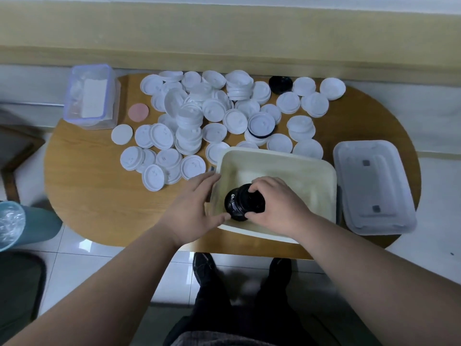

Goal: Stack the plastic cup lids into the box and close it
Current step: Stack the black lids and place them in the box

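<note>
Clear plastic with a lilac rim, a small container [91, 96] stands at the far left of the wooden tabletop [99, 196]. It holds something white that I cannot make out. Just right of it lies a pink disc [138, 111]. Then comes the bulk of the work: a wide scatter of white lids [214, 109] across the far half of the tabletop, some loose and some nested in short stacks. A single black lid [280, 84] sits among them toward the back. None of the white ones is in the box.

Nearer the person, the left hand [192, 208] lies with straight fingers against the left rim of the cream box [299, 166], apparently steadying it. Its thumb reaches toward the dark stack inside. The box stands open at the near middle of the tabletop, and the part of its floor that shows is bare.

In the box's near left corner, the right hand [277, 203] is curled around a stack of black lids [240, 206], which is held tilted. Its fingers go over the top and its thumb wraps the near side. Just beside the box on the right, its translucent cover [374, 186] lies flat on the tabletop, not yet fitted.

By my reading, the task is barely begun. This black stack looks like the first load going in. Nearly all the lids remain to be gathered, nested and packed, and the closing comes last.
</note>
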